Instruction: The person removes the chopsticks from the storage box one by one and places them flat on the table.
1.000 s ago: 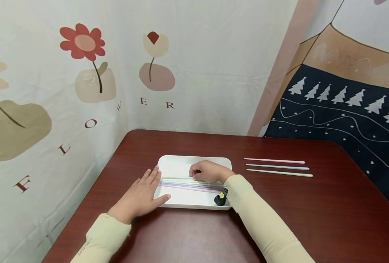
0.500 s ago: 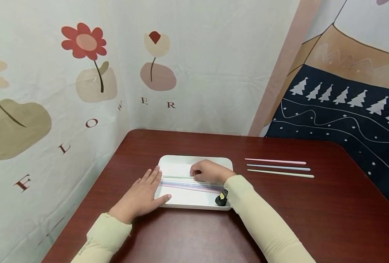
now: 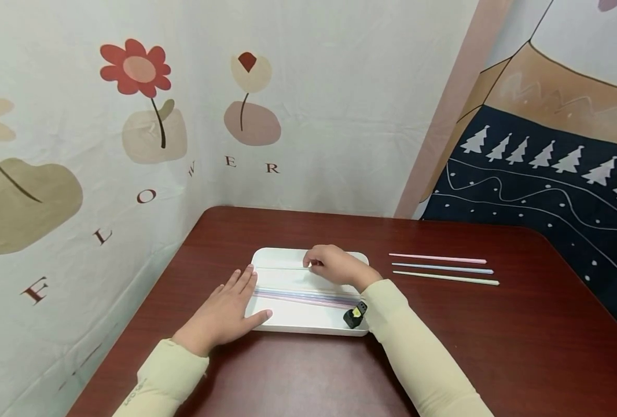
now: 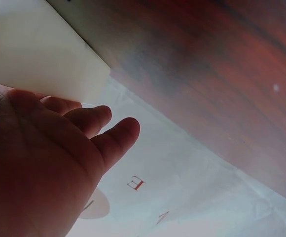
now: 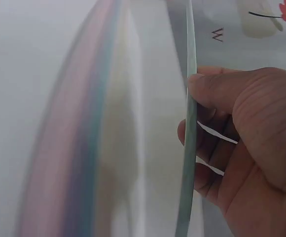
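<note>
A: What sits closest?

B: Two pale yellow sleeves (image 3: 170, 373), reaching in over a reddish-brown surface (image 3: 282, 376). The left hand (image 3: 222, 315) lies at the left edge of a white tray (image 3: 308, 321), its fingers straight, thumb spread away from them, pinching nothing.

A: And inside the tray, from the near side?

B: A small black device (image 3: 355, 315) by the right cuff, then a band of pastel sticks (image 3: 303, 297): pink nearest, purple-blue next, cream farthest.

A: The right hand?

B: Past that band. The right hand (image 3: 337, 266) pinches a pale green stick (image 5: 185, 173) between thumb and forefinger; the other fingers curl behind it.

A: Which way does it run?

B: Side to side, nearly parallel to the band and across the tray's far part. It stretches leftward from the pinch, its left end near the left fingertips. I can't tell whether those touch, or whether the stick rests on the tray. The strip between stick and band is what I'd judge matters most, and the right hand controls it.

A: Farther out?

B: Right of the tray, three loose sticks, apart and nearly parallel: light green (image 3: 446, 278), blue (image 3: 443, 268), pink (image 3: 439, 258). Beyond hangs a flower-printed cloth (image 3: 329, 116).
</note>
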Motion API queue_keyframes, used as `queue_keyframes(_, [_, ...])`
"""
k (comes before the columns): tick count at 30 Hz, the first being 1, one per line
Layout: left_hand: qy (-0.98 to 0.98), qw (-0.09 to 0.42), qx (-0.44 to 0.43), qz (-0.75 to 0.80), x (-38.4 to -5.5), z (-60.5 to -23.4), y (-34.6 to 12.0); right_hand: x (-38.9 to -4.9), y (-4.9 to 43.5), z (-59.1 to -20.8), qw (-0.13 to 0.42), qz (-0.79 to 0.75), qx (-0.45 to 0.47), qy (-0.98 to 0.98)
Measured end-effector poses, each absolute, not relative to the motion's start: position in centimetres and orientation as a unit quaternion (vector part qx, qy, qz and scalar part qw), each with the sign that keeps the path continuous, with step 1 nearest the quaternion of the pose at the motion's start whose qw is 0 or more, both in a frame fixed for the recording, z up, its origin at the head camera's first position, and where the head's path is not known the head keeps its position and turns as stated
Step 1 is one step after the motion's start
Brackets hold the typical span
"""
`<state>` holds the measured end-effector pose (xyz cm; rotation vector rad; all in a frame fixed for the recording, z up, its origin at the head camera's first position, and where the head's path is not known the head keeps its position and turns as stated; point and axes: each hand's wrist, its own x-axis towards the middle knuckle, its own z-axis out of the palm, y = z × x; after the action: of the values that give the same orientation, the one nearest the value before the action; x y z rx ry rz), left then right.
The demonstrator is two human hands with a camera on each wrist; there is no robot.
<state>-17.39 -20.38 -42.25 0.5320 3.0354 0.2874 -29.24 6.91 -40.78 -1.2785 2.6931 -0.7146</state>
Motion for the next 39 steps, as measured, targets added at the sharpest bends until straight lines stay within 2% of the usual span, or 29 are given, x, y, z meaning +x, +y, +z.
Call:
queue_keyframes(7, [0.98,0.012,0.176,0.09,-17.3,-42.3,-20.5,-29.2,9.3,-38.6,-0.027,-0.242,-0.429,0.87])
queue_keyframes(17, [0.979,0.014,0.18,0.094,-17.3,-42.3,-20.4,-28.9,17.4,-37.8,-0.049,-0.232,-0.374,0.897])
queue_keyframes(29, [0.979,0.008,0.182,0.093,-17.5,-42.7,-20.6,-26.6,29.6,-39.9,-0.056,-0.221,-0.286,0.931])
queue_keyframes(39, [0.979,0.007,0.182,0.094,-17.8,-43.0,-20.6,-25.2,33.8,-41.9,-0.008,-0.196,-0.25,0.948])
